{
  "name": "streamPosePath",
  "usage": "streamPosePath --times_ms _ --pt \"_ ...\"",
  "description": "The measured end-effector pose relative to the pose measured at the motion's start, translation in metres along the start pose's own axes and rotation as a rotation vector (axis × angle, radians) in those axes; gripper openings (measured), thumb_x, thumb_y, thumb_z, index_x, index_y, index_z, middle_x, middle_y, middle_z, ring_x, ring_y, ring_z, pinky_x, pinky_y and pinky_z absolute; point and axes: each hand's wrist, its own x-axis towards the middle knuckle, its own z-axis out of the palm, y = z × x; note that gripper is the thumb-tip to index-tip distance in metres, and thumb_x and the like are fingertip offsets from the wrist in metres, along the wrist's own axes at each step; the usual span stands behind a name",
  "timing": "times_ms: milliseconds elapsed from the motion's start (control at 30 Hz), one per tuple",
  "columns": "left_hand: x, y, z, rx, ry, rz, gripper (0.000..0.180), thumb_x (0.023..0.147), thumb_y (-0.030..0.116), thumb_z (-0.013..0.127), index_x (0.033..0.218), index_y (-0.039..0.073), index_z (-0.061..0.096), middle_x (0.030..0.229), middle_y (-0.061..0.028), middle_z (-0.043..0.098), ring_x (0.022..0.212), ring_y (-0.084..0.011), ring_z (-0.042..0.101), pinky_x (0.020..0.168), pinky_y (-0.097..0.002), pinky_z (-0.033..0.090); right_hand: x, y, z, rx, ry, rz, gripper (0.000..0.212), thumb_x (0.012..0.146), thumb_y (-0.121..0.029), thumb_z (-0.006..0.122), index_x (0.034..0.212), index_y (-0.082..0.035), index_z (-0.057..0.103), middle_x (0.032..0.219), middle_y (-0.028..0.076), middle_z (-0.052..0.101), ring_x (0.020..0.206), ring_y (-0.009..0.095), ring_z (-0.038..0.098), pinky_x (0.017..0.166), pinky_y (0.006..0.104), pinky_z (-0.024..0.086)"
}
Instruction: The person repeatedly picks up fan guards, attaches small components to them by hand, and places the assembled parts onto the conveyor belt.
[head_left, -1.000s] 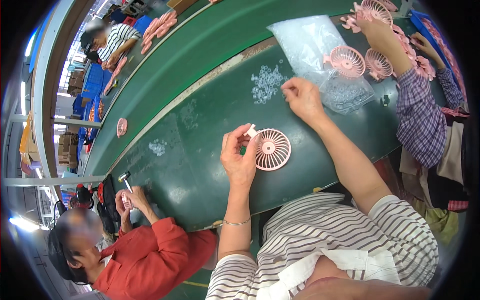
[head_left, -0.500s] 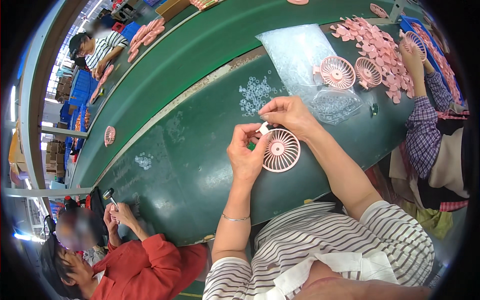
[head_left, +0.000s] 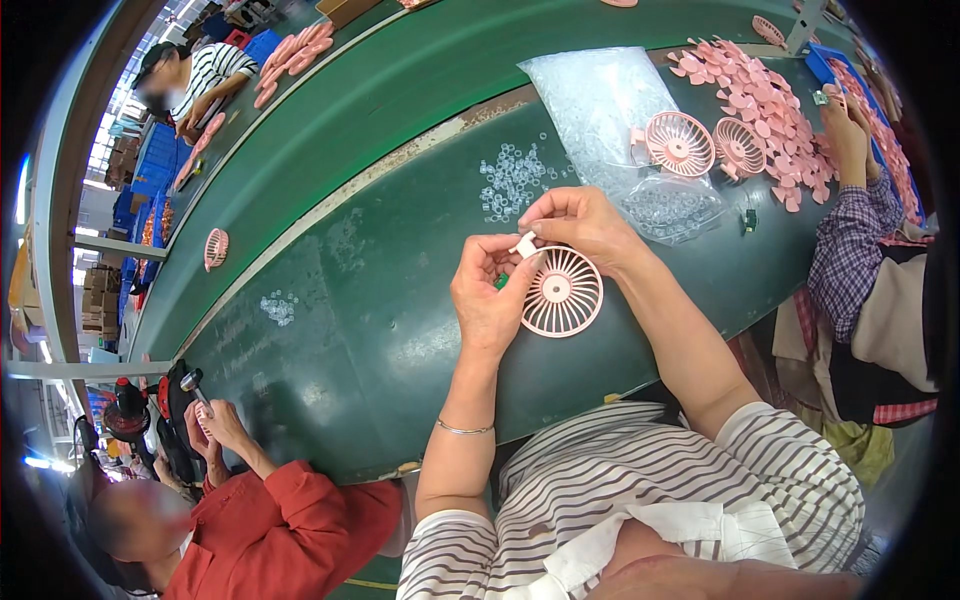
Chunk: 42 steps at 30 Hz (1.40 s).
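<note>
A round pink fan grille with a pale neck at its upper left is in front of me. My left hand grips that neck between thumb and fingers, the ribbed disc hanging to the right. A bit of green shows among the left fingers; its kind is mostly hidden. At the top of the neck, my right hand is closed in a pinch. Whatever is between its fingertips is too small to make out. Small clear rings lie scattered just beyond both hands.
A clear plastic bag lies ahead, with two grilles beside a pile of pink fan blades. A small green circuit board sits to the right. Co-workers' hands work at left and right. A green conveyor belt runs behind.
My hands stay at the neck with the grille almost unmoved. The right-hand co-worker's hand held a grille and now holds a small green piece.
</note>
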Motion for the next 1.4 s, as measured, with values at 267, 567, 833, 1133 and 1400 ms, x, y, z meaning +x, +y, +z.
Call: streamPosePath --times_ms 267,567,833,1133,1400 --pt "0.001 -0.001 0.000 -0.010 0.006 -0.003 0.024 0.076 -0.004 0.067 0.095 -0.001 0.052 0.088 -0.0085 0.061 0.079 -0.0110 0.059 0.072 -0.0219 0.050 -0.003 -0.003 0.001 -0.016 0.007 -0.011 0.012 0.078 0.001 0.059 0.089 0.005 0.063 0.078 0.010 0.064 0.067 0.011 0.061 0.060 0.0224 0.050" --pt "-0.002 0.003 0.000 0.037 0.070 -0.029 0.023 0.076 -0.003 0.066 0.094 -0.001 0.052 0.088 -0.0083 0.061 0.077 -0.0105 0.060 0.071 -0.0216 0.050 -0.008 -0.005 0.006 -0.241 0.063 -0.125 0.015 0.080 -0.002 0.058 0.093 0.003 0.065 0.080 0.006 0.065 0.068 0.008 0.059 0.064 0.0212 0.049" --pt "0.004 -0.001 -0.008 0.075 0.134 -0.075 0.022 0.076 -0.004 0.066 0.094 -0.001 0.053 0.087 -0.0075 0.060 0.077 -0.0099 0.059 0.070 -0.0213 0.050 -0.006 -0.002 0.024 -0.509 0.142 -0.353 0.015 0.081 -0.003 0.057 0.092 0.003 0.065 0.082 0.009 0.066 0.072 0.012 0.061 0.066 0.0243 0.049" --pt "0.003 -0.003 0.004 0.170 0.154 0.016 0.031 0.081 0.001 0.059 0.111 0.000 0.053 0.094 -0.0080 0.059 0.083 -0.0136 0.057 0.075 -0.0262 0.048 -0.007 0.014 0.021 -1.092 0.202 -1.101 0.008 0.070 -0.016 0.058 0.073 -0.009 0.058 0.071 0.007 0.057 0.066 0.025 0.053 0.060 0.0384 0.039" --pt "0.004 -0.012 -0.005 0.315 0.091 0.167 0.029 0.086 0.001 0.056 0.113 -0.006 0.053 0.108 -0.0123 0.058 0.092 -0.0153 0.057 0.082 -0.0264 0.046 -0.017 0.014 0.035 -0.502 0.258 -0.468 0.020 0.080 -0.012 0.054 0.096 -0.002 0.062 0.082 0.010 0.064 0.074 0.025 0.061 0.072 0.0346 0.046"
